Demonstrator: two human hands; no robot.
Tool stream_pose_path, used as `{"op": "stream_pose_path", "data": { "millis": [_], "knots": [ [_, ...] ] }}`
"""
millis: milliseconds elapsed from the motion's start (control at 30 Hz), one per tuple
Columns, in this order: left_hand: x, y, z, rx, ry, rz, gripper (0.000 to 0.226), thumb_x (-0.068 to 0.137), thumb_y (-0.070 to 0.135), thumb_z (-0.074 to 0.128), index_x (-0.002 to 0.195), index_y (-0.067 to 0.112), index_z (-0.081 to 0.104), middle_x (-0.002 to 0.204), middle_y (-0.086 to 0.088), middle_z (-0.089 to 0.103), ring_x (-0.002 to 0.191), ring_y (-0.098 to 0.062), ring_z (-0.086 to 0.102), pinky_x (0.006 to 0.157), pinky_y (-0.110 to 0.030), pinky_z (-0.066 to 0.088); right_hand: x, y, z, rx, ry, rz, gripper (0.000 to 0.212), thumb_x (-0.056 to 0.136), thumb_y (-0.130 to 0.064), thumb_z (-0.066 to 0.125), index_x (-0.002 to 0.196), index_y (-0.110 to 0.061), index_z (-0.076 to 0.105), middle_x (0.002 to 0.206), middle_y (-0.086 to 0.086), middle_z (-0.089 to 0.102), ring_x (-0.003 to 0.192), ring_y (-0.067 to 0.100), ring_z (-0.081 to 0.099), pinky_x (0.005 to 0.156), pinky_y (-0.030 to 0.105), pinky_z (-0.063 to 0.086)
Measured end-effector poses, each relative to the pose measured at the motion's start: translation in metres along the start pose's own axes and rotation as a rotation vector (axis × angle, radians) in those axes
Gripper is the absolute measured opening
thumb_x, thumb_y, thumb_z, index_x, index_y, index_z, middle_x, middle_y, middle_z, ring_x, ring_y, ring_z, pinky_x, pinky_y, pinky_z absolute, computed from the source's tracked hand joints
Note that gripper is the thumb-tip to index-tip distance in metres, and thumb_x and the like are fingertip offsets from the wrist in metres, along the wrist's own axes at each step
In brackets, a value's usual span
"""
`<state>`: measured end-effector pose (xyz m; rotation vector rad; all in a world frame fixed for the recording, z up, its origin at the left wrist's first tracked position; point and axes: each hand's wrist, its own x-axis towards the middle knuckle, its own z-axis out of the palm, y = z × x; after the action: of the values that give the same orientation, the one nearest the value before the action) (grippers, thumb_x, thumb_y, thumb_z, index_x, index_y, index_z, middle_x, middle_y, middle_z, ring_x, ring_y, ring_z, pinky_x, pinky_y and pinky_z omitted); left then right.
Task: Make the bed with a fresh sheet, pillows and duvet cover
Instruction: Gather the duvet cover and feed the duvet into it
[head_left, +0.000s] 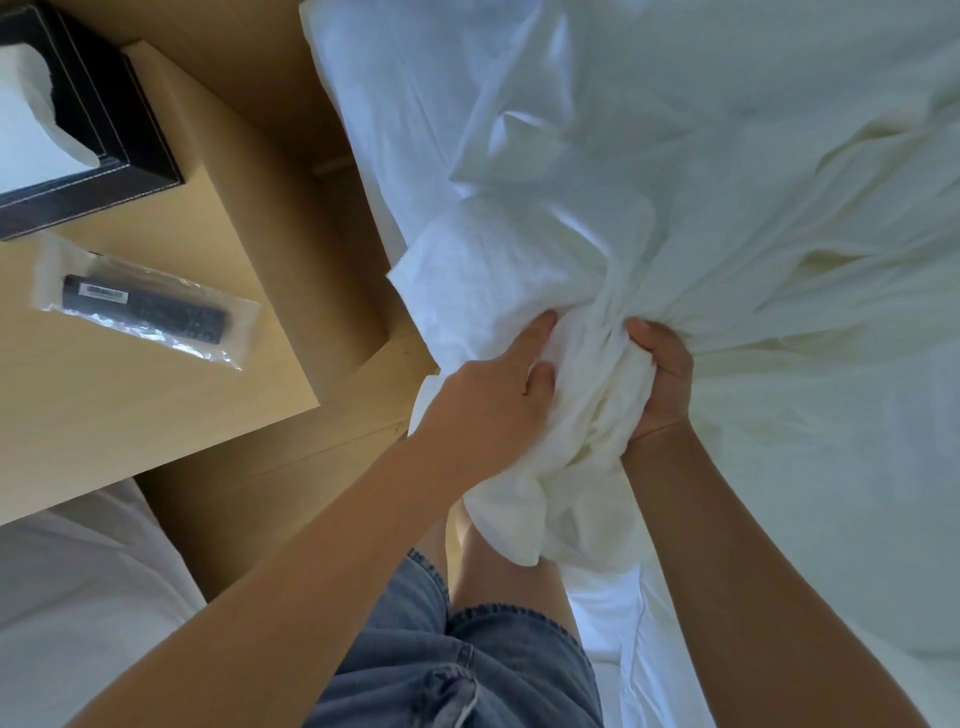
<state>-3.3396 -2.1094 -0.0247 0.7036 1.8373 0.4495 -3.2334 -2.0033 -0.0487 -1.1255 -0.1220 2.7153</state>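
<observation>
place: hotel-style bedroom | left of hands: wooden nightstand (218, 312), bagged remote (145, 312), leather tissue box (104, 130) | under hands: white bed linen (727, 208)

Single head-mounted wide-angle view, looking steeply down from close above the person's forearms. It faces the rumpled white fabric bedding (727, 171) at right and the light wooden bedside table (171, 364) at left; edges curve.
</observation>
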Motion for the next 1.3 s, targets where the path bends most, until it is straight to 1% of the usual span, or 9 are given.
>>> {"op": "stream_pose_path", "data": {
  "millis": [233,400,533,667,767,867,1000,1167,1300],
  "knots": [
    [-0.002,-0.022,-0.017,-0.336,0.129,-0.132,0.021,0.091,0.044,0.05,0.107,0.034,0.059,0.054,0.005,0.054,0.046,-0.002,0.05,0.043,-0.011,0.038,0.0,-0.001,0.003,-0.051,0.001,-0.155,0.033,0.042,-0.019,0.088,0.072,-0.011,0.077,0.073,0.004,0.073,0.072,0.019,0.071,0.064,0.029,0.057],
    [0.037,-0.028,-0.068,-0.096,0.533,0.175,0.042,0.091,0.03,0.058,0.13,0.018,0.05,0.1,0.01,0.056,0.086,-0.001,0.052,0.081,-0.017,0.041,-0.002,-0.008,-0.001,-0.097,0.1,-0.156,0.043,0.032,-0.024,0.091,0.071,-0.014,0.076,0.072,0.003,0.071,0.071,0.019,0.07,0.065,0.029,0.057],
    [0.081,-0.014,-0.092,-0.254,0.018,0.025,0.089,0.085,0.05,0.06,0.152,0.025,0.007,0.157,0.003,0.019,0.142,-0.013,0.017,0.114,-0.031,0.014,-0.004,-0.009,-0.002,-0.115,0.094,-0.058,0.05,0.031,-0.024,0.088,0.078,-0.012,0.076,0.079,0.006,0.072,0.077,0.023,0.069,0.071,0.033,0.057],
    [0.077,0.006,-0.074,-0.471,-0.305,-0.037,0.074,0.074,0.056,0.066,0.137,0.023,0.045,0.126,0.008,0.061,0.111,-0.006,0.058,0.102,-0.028,0.04,-0.007,-0.008,-0.002,-0.13,0.16,-0.021,0.052,0.03,-0.025,0.089,0.079,-0.014,0.077,0.079,0.005,0.072,0.076,0.023,0.07,0.071,0.035,0.057],
    [0.064,0.012,-0.045,-0.405,-0.039,0.025,0.046,0.076,0.043,0.074,0.113,0.024,0.056,0.092,0.013,0.066,0.08,-0.002,0.064,0.07,-0.012,0.05,-0.012,-0.01,-0.003,-0.15,0.109,0.058,0.05,0.038,-0.027,0.091,0.085,-0.014,0.078,0.087,0.008,0.073,0.083,0.025,0.07,0.072,0.039,0.057],
    [0.038,0.015,-0.016,-0.309,0.268,0.101,0.044,0.085,0.037,0.067,0.123,0.023,0.051,0.086,0.01,0.063,0.075,-0.008,0.06,0.067,-0.012,0.046,-0.016,-0.012,-0.008,-0.054,0.031,0.142,0.054,0.054,-0.023,0.087,0.103,-0.006,0.073,0.101,0.015,0.071,0.095,0.031,0.068,0.08,0.044,0.055],
    [-0.006,0.003,0.018,-0.181,0.304,0.267,0.047,0.089,0.026,0.05,0.136,0.022,0.044,0.062,0.008,0.054,0.051,-0.006,0.052,0.056,-0.012,0.045,-0.015,-0.009,-0.006,-0.079,-0.055,0.159,0.047,0.062,-0.024,0.082,0.102,-0.002,0.073,0.1,0.014,0.072,0.094,0.026,0.069,0.084,0.036,0.055],
    [-0.014,-0.025,0.01,-0.123,0.096,0.243,0.053,0.092,0.041,0.044,0.143,0.036,0.034,0.087,0.007,0.056,0.075,-0.01,0.056,0.077,-0.027,0.048,-0.013,-0.003,-0.012,-0.078,-0.068,0.131,0.04,0.063,-0.028,0.08,0.096,-0.006,0.076,0.097,0.009,0.074,0.093,0.022,0.07,0.083,0.034,0.056],
    [-0.013,-0.028,-0.008,-0.079,-0.109,0.21,0.03,0.086,0.067,0.037,0.109,0.058,0.054,0.088,0.018,0.05,0.085,0.001,0.051,0.073,-0.005,0.036,-0.011,-0.004,-0.014,-0.049,-0.1,0.159,0.047,0.063,-0.023,0.082,0.102,0.002,0.071,0.099,0.019,0.071,0.094,0.033,0.068,0.085,0.044,0.053]
  ]
}}
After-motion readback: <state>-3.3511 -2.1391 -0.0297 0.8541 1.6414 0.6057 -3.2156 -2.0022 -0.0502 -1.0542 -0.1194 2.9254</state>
